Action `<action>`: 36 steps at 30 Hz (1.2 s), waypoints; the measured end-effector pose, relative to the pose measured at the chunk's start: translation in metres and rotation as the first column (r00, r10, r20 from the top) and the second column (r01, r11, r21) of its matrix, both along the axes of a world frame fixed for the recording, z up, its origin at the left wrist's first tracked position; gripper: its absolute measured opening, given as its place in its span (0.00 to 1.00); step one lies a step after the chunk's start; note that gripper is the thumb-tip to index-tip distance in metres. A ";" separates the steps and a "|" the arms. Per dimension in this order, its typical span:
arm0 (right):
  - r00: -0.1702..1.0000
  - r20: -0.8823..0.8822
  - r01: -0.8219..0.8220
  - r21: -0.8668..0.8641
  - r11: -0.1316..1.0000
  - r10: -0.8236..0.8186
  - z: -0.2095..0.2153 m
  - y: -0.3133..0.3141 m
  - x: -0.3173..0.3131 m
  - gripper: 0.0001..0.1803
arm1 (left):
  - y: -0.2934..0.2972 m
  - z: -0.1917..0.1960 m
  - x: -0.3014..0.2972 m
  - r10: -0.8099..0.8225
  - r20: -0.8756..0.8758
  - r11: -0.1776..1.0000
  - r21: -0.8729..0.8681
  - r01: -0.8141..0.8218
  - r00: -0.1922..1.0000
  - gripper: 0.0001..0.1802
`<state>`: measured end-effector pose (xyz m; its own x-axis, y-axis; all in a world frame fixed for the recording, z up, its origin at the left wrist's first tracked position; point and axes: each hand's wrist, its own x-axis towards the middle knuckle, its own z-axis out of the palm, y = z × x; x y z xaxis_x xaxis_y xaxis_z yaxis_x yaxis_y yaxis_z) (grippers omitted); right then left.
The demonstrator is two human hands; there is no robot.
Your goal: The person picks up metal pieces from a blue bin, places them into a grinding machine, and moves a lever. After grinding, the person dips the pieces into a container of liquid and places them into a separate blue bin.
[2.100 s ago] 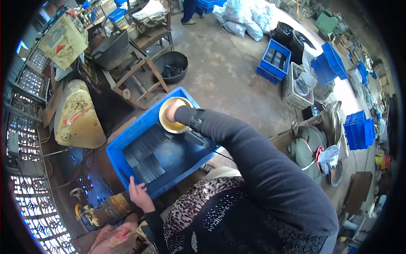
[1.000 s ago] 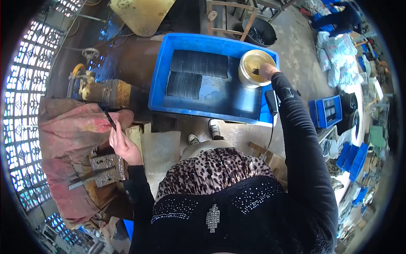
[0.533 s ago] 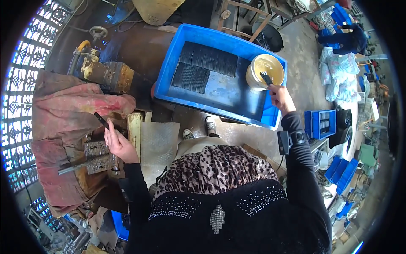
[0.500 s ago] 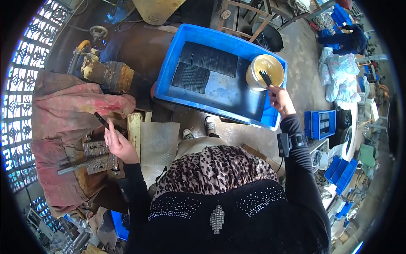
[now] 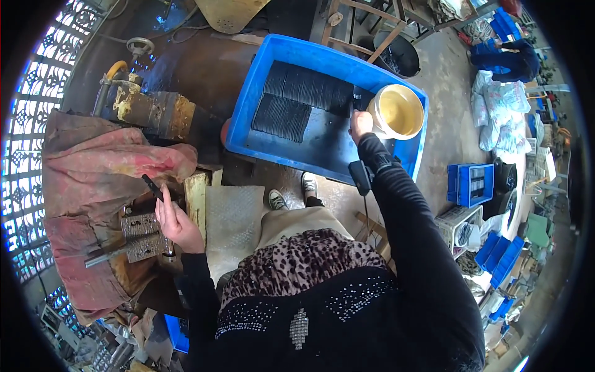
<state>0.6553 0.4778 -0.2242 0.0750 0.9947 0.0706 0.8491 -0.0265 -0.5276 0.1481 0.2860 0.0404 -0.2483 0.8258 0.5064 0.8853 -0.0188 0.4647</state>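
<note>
My left hand point(image 5: 176, 218) is pinched around a narrow black strip point(image 5: 152, 187), held up over the cloth-draped machine at the left. Metal blocks point(image 5: 142, 239) with wet-looking surfaces sit just beside that hand. My right hand point(image 5: 361, 126) reaches into the large blue tray point(image 5: 291, 160), closed on a dark, toothed-looking piece point(image 5: 356, 103), mostly hidden by the fingers. That piece is at the right end of the upper row of thin black pieces point(image 5: 310, 87), packed closely on edge. Right beside the hand stands a cream bucket point(image 5: 400, 113) with yellowish liquid inside.
A stained reddish cloth point(image 5: 111, 155) covers much of the machine at left. Behind it lies a rusty cylinder with a valve wheel point(image 5: 141, 46). A smaller blue crate point(image 5: 471, 184), white bags point(image 5: 499, 115) and a bent-over person point(image 5: 508, 61) are at right.
My right hand has moved left from over the bucket to the end of the upper row, carrying the dark piece. The left hand has hardly moved and keeps its strip.
</note>
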 end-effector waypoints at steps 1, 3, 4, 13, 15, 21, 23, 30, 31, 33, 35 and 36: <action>0.955 0.296 0.001 -0.004 1.000 0.001 0.017 0.006 -0.025 0.15 | -0.004 0.003 -0.001 0.030 0.000 0.999 -0.023 -0.030 1.000 0.22; 0.823 0.569 -0.002 0.002 1.000 0.001 0.040 0.014 -0.053 0.17 | -0.009 0.007 -0.002 0.074 0.020 0.995 -0.061 -0.073 0.997 0.22; 0.860 0.496 0.151 -0.022 0.988 -0.120 0.049 0.016 -0.054 0.17 | -0.006 0.007 -0.001 0.067 0.024 0.996 -0.058 -0.065 0.997 0.22; 0.845 0.353 0.504 -0.269 0.821 -0.403 0.064 0.040 -0.060 0.17 | 0.001 0.005 0.003 0.068 -0.041 0.991 -0.111 -0.072 0.997 0.23; 0.828 0.314 0.553 -0.316 0.771 -0.465 0.061 0.043 -0.060 0.18 | 0.002 0.006 0.005 0.088 -0.028 0.989 -0.117 -0.090 0.996 0.21; 0.864 0.304 0.490 -0.313 0.814 -0.403 0.053 0.040 -0.050 0.22 | 0.003 0.007 0.007 0.088 -0.019 0.989 -0.117 -0.089 0.996 0.21; 0.867 0.333 0.473 -0.318 0.822 -0.370 0.057 0.040 -0.054 0.22 | 0.003 0.007 0.006 0.089 -0.027 0.989 -0.117 -0.091 0.996 0.21; 0.847 0.266 0.527 -0.296 0.797 -0.461 0.053 0.038 -0.053 0.22 | 0.004 0.006 0.008 0.105 0.006 0.985 -0.138 -0.104 0.994 0.21; 0.846 0.266 0.527 -0.296 0.797 -0.462 0.051 0.038 -0.051 0.22 | 0.004 0.007 0.008 0.111 0.018 0.984 -0.144 -0.107 0.994 0.21; 0.852 0.260 0.522 -0.368 0.769 -0.454 0.048 0.040 -0.043 0.21 | 0.003 0.006 0.007 0.093 0.014 0.985 -0.146 -0.090 0.996 0.22; 0.858 0.253 0.514 -0.405 0.756 -0.447 0.050 0.039 -0.044 0.21 | 0.001 0.005 0.005 0.067 0.002 0.986 -0.153 -0.066 0.998 0.25; 0.860 0.277 0.509 -0.386 0.769 -0.429 0.054 0.037 -0.048 0.21 | 0.001 0.005 0.005 0.072 -0.003 0.986 -0.153 -0.071 0.997 0.25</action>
